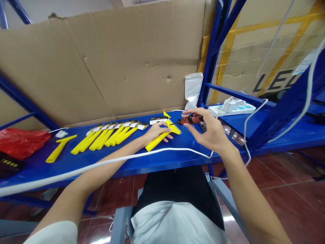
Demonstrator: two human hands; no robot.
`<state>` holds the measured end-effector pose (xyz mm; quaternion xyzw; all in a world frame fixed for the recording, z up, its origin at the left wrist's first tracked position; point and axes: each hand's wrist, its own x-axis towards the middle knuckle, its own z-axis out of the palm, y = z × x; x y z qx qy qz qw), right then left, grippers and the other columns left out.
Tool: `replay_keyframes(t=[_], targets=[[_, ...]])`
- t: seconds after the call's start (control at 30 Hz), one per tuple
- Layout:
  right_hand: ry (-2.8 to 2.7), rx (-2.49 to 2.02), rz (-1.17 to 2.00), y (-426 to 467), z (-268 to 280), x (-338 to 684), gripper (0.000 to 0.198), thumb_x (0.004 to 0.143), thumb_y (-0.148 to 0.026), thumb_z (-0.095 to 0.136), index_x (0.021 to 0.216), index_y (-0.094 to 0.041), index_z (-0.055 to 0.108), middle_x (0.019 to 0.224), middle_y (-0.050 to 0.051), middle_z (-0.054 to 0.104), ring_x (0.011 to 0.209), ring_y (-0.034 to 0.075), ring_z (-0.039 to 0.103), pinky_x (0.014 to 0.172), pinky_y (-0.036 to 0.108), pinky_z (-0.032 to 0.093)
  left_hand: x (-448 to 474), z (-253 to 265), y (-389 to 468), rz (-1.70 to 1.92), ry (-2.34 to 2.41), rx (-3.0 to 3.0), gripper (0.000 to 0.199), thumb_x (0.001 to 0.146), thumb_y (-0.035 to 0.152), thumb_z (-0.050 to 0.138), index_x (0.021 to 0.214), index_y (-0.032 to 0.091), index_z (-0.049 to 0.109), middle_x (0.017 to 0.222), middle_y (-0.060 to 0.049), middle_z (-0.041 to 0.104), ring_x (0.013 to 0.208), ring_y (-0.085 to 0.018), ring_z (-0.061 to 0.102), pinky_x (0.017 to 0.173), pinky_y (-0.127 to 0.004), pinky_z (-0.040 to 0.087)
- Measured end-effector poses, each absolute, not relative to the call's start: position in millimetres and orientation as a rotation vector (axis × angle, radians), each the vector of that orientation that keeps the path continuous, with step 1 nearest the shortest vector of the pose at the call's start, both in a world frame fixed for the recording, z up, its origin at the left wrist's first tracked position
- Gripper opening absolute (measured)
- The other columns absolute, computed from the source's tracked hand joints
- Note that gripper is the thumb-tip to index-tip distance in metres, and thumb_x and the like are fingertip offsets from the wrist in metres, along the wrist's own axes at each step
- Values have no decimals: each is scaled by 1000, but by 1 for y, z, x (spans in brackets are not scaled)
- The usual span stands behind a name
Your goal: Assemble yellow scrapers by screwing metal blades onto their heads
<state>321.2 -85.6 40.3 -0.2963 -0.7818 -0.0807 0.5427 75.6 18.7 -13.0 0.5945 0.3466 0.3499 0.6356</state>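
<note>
My left hand [156,130] is closed around a yellow scraper [154,142], whose wide head points away to the right with a thin blade along its edge. In my right hand [214,130] is a red and black screwdriver [193,119]. Its tip meets the scraper's head close to my left fingertips; whether it sits in a screw is too small to tell. Left of my hands, several yellow scrapers [99,139] lie in a row with labelled dark ends towards the cardboard. A separate yellow T-shaped handle [57,151] rests farther left.
A white cable [175,149] crosses the front of the blue shelf [137,159]. At the right stands a white power strip [236,109] with plugs, beside blue uprights. A red plastic bag [24,142] lies far left, and cardboard [122,67] closes the back.
</note>
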Motion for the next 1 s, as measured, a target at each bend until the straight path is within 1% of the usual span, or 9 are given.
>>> replay_keyframes(t=[0.13, 0.3, 0.43, 0.53, 0.63, 0.7, 0.87, 0.93, 1.0], targets=[[-1855, -710, -242, -82, 38, 324, 32, 102, -18, 75, 132, -27, 68, 116, 6, 79, 91, 23, 75, 88, 40, 67, 75, -15, 21, 803, 768, 1365, 34, 91, 24, 86, 103, 20, 54, 96, -12, 84, 76, -25, 84, 54, -25, 63], [-1831, -712, -243, -80, 37, 323, 32, 100, -19, 79, 129, -27, 68, 115, 5, 79, 90, 21, 74, 86, 38, 66, 74, -15, 21, 808, 758, 1357, 31, 92, 23, 85, 104, 19, 56, 98, -11, 84, 77, -24, 84, 55, -24, 63], [-1802, -739, -249, -75, 35, 324, 35, 99, -25, 82, 130, -27, 66, 118, 6, 78, 96, 24, 77, 88, 40, 65, 75, -12, 19, 815, 796, 1326, 33, 91, 23, 86, 105, 20, 56, 98, -11, 84, 76, -23, 84, 54, -24, 62], [-1756, -761, -279, -73, 34, 326, 33, 98, -29, 84, 126, -27, 67, 115, 6, 79, 98, 26, 78, 89, 41, 65, 75, -10, 19, 818, 812, 1303, 34, 91, 22, 86, 105, 20, 56, 99, -10, 83, 74, -22, 83, 53, -23, 62], [-1766, -775, -244, -76, 36, 326, 29, 99, -24, 81, 125, -27, 69, 115, 5, 80, 96, 24, 78, 86, 39, 65, 75, -10, 21, 830, 813, 1279, 33, 91, 21, 86, 104, 20, 56, 100, -10, 83, 73, -22, 83, 52, -22, 61], [-1802, -780, -180, -80, 38, 326, 32, 99, -20, 79, 128, -28, 68, 118, 5, 80, 100, 25, 79, 86, 40, 65, 74, -11, 23, 840, 819, 1268, 34, 91, 22, 87, 104, 21, 55, 100, -10, 83, 73, -22, 83, 52, -21, 60], [-1842, -759, 36, -91, 42, 326, 43, 97, -16, 77, 136, -29, 64, 132, 7, 76, 117, 29, 77, 99, 46, 65, 73, -12, 23, 834, 796, 1263, 37, 90, 22, 88, 105, 21, 54, 101, -10, 83, 74, -22, 83, 52, -22, 61], [-1848, -748, 95, -92, 43, 327, 43, 98, -16, 77, 137, -29, 64, 134, 8, 76, 121, 30, 77, 104, 49, 64, 73, -12, 22, 825, 770, 1268, 37, 90, 22, 88, 105, 22, 54, 102, -10, 83, 74, -22, 84, 52, -22, 62], [-1851, -757, 90, -92, 42, 328, 42, 98, -17, 77, 136, -29, 64, 133, 8, 76, 120, 30, 77, 104, 48, 64, 72, -13, 22, 817, 753, 1275, 39, 89, 23, 89, 104, 22, 53, 104, -10, 83, 75, -23, 84, 53, -23, 62]])
